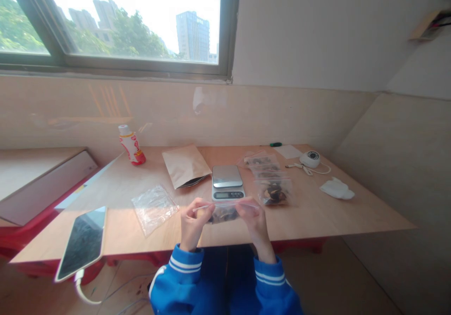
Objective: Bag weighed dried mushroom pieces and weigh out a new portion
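Observation:
Both hands hold a clear zip bag (224,214) with dark pieces in it, just in front of the digital scale (228,183). My left hand (195,221) pinches the left end of its top edge, and my right hand (252,217) pinches the right end. The scale's metal plate carries nothing. To the right of the scale lie several filled zip bags (275,193) in a row, with dark pieces inside. A brown paper pouch (185,165) lies left of the scale, its mouth slightly parted. Nearer the left hand are flat clear bags (155,209).
A tablet (82,242) with a white cable overhangs the table's left front edge. A red and white bottle (132,145) stands at the back left. Toward the right are a small white fan (310,158), a crumpled tissue (337,188), white paper (287,151) and a green-handled tool (276,144).

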`<state>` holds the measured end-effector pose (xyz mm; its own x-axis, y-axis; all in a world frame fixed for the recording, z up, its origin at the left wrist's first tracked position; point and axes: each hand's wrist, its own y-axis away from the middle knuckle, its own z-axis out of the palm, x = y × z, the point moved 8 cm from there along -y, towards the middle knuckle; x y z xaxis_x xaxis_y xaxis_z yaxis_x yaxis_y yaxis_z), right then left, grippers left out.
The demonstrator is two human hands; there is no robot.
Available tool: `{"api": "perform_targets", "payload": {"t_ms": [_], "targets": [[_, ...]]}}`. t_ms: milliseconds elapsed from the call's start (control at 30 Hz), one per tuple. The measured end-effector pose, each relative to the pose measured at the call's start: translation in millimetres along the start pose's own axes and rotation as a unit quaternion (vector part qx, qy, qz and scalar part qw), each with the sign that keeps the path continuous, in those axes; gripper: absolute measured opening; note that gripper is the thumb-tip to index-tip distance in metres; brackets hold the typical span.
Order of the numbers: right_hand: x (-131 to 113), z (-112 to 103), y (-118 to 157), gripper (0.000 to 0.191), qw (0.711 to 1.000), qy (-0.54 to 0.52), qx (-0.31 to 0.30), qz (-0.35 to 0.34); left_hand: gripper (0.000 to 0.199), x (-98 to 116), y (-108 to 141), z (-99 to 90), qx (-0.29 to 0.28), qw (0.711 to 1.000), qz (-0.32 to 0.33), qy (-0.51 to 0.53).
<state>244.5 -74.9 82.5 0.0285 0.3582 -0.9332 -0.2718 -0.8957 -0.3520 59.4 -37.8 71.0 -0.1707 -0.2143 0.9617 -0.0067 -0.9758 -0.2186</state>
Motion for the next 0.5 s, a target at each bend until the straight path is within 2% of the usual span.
{"api": "perform_targets", "payload": {"t_ms": [67,133,233,300,400,500], "targets": [[1,1,0,0.012,1.000,-0.009,0.013,-0.003,0.022,1,0,-3.1,0.013,1.000,0.010,-0.007],[3,4,-1,0.011,0.999,-0.037,0.011,0.004,0.023,1,-1,-2.2,0.000,1.000,0.001,-0.002],[6,13,0,0.013,0.996,-0.080,-0.038,0.032,0.022,-2,-1,6.1,-0.063,0.998,-0.029,0.005],[5,18,2,0.018,0.992,-0.083,-0.076,0.049,0.021,-1,-1,9.4,-0.089,0.996,-0.026,-0.005],[3,21,4,0.019,0.990,-0.075,-0.104,0.056,0.019,4,-2,8.1,-0.080,0.996,0.005,-0.029],[2,23,3,0.017,0.991,-0.070,-0.103,0.050,0.019,6,-3,6.5,-0.063,0.997,0.019,-0.045]]}}
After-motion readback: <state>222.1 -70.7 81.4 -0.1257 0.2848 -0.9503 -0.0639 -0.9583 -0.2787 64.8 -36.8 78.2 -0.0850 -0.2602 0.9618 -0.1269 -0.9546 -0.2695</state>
